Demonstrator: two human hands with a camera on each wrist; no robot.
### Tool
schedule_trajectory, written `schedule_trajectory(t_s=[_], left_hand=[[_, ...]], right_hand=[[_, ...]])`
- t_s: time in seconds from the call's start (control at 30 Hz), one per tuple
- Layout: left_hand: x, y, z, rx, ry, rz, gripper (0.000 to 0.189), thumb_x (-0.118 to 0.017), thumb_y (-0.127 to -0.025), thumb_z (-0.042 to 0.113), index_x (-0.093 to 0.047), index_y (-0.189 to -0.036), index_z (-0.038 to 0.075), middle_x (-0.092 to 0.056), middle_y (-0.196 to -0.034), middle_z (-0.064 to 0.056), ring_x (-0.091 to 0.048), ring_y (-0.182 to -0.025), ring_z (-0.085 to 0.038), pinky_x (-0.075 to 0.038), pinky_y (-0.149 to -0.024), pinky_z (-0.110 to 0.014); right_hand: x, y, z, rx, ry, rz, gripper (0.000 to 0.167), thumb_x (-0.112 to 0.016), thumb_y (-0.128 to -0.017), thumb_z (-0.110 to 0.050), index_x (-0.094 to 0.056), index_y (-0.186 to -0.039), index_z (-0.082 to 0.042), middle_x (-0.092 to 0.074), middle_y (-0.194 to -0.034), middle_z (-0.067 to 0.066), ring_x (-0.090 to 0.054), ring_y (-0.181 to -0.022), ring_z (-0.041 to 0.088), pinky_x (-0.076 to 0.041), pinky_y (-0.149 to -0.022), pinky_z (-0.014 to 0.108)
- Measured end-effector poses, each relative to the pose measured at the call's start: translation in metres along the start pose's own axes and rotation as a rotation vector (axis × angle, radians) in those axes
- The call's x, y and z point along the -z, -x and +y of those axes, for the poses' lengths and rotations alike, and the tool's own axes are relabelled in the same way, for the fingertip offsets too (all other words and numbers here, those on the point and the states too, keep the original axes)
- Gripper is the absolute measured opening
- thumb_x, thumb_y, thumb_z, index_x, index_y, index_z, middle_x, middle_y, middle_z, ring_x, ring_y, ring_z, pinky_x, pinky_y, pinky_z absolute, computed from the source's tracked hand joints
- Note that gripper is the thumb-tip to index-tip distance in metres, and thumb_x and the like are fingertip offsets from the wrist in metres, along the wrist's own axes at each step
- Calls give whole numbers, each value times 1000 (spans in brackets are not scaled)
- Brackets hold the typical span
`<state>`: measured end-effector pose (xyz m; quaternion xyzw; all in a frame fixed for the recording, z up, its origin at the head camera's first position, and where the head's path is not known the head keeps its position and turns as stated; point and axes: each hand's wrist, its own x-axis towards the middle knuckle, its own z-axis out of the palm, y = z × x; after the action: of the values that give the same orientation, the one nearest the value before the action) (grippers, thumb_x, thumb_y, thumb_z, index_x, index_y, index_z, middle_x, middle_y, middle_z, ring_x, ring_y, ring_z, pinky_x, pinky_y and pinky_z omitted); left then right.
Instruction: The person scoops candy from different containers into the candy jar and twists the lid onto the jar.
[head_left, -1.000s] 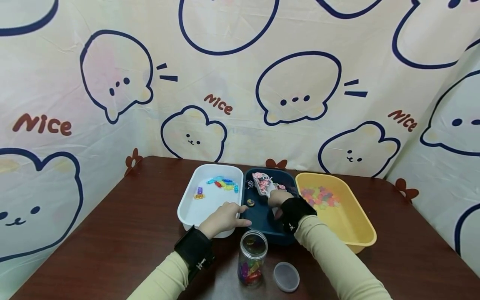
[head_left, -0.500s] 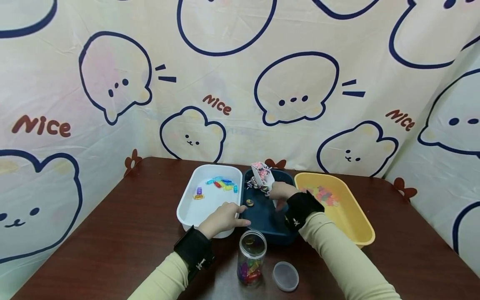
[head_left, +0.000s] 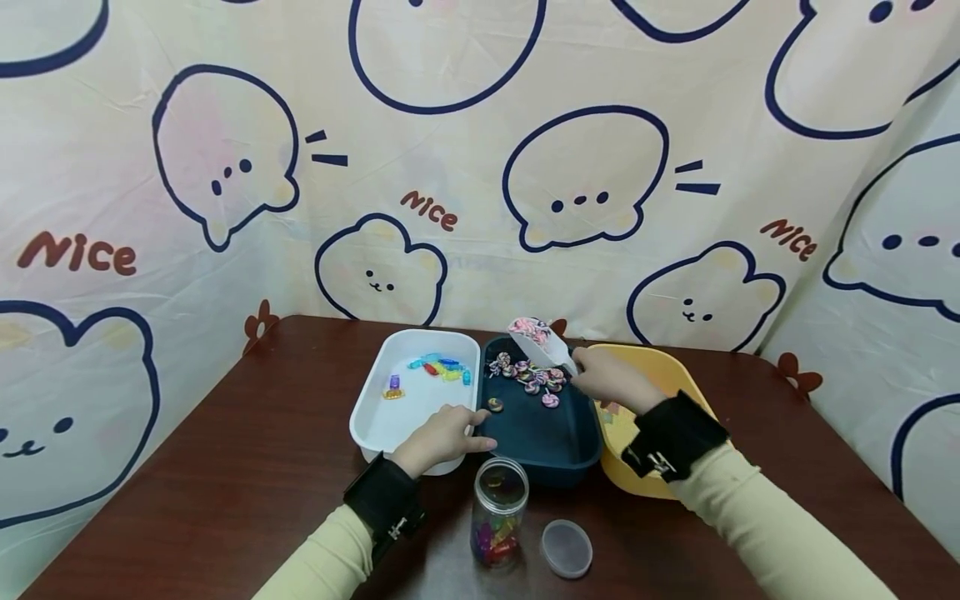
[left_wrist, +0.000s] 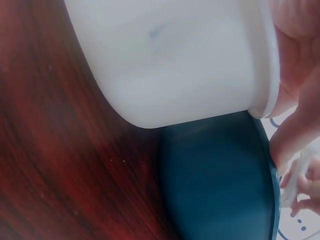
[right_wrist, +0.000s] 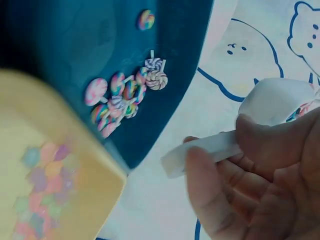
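Note:
My right hand (head_left: 615, 379) grips the handle of a white scoop (head_left: 553, 352) over the far end of the dark blue bin (head_left: 547, 446). Small pink-and-white striped pieces (head_left: 531, 330) fill the scoop. Below it, several swirl lollipop-shaped pieces (right_wrist: 117, 102) lie in the blue bin, with one round multicoloured piece (head_left: 496, 405) apart from them. My left hand (head_left: 437, 437) rests at the adjoining rims of the white bin (head_left: 378, 433) and the blue bin, its thumb (left_wrist: 292, 132) stretched across the blue bin's rim.
Nearer me stands a clear jar (head_left: 498, 512), uncapped, with colourful pieces at its bottom. Its translucent lid (head_left: 567, 550) lies to its right. The yellow bin (head_left: 637, 483) on the right holds pastel pieces (right_wrist: 47, 185). Bright translucent pieces (head_left: 442, 367) lie in the white bin.
My right hand has lifted the loaded scoop from among the lollipop pieces and moved right, over the yellow bin's edge. More lollipop pieces show in the blue bin. My left hand has stayed put.

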<state>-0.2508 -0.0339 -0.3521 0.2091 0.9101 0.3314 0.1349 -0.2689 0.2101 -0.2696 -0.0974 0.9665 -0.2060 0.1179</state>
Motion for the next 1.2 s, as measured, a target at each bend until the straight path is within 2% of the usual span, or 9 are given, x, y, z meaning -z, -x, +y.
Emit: schedule_trajectory(t_s=[0.17,0.33,0.4,0.57,0.77,0.9,0.97,1.1,1.2], left_hand=[[-1,2,0,-12,9,11,52,-70,-98,21,-57,-142,-5,-56,-148,-24,-59,-125,-33,-47,-112,-53],[-3,2,-2,-18,11,23,52,-69,-99,21,-57,-142,-5,-55,-149,-24,-58,-128,-34,-47,-112,-52],[-4,2,-3,-17,13,22,52,-69,-99,22,-57,-142,-5,-55,-148,-24,-58,-128,-34,-47,-111,-52],[-4,3,-5,-31,19,25,52,-69,-99,22,-56,-143,-4,-58,-145,-25,-59,-127,-35,-47,-111,-54],[-3,7,-13,-135,25,60,53,-65,-101,19,-51,-147,-5,-53,-148,-30,-54,-136,-42,-44,-113,-57],[1,15,-17,-192,16,119,46,-60,-103,14,-54,-143,-9,-53,-147,-33,-65,-121,-42,-54,-102,-53],[4,21,-19,-219,17,171,40,-58,-104,12,-59,-138,-9,-56,-143,-32,-69,-114,-41,-58,-96,-50],[6,37,-21,-285,106,277,33,-54,-106,11,-65,-130,-8,-65,-133,-29,-68,-115,-39,-59,-94,-49],[4,51,-20,-333,227,235,36,-52,-107,12,-61,-134,-9,-65,-133,-29,-66,-119,-40,-57,-97,-48]], right_hand=[[-2,26,16,60,25,91,11,-53,-101,-7,-57,-96,2,-46,-72,4,-48,-62,17,-39,-58,27],[-6,49,29,103,73,171,10,-56,-100,-6,-60,-92,-1,-46,-75,4,-48,-73,19,-34,-64,30],[-8,58,33,97,87,184,7,-58,-99,-6,-60,-93,-3,-51,-80,6,-49,-75,20,-34,-63,29],[-11,78,40,73,81,186,5,-60,-98,-5,-59,-93,-5,-55,-79,5,-49,-68,17,-33,-57,26],[-22,102,40,89,85,191,7,-61,-97,-4,-63,-94,-10,-50,-73,-2,-45,-67,14,-32,-57,24],[-32,114,35,68,108,164,11,-63,-96,-5,-65,-95,-16,-51,-73,-6,-49,-72,12,-36,-62,24],[-37,120,33,41,125,146,12,-64,-96,-7,-65,-95,-18,-53,-75,-7,-50,-75,11,-37,-64,26],[-45,130,31,-8,139,122,12,-64,-98,-11,-65,-98,-22,-55,-79,-8,-51,-77,11,-39,-65,28],[-50,133,31,-38,135,104,12,-64,-98,-12,-65,-100,-23,-56,-81,-8,-52,-77,11,-41,-66,31]])
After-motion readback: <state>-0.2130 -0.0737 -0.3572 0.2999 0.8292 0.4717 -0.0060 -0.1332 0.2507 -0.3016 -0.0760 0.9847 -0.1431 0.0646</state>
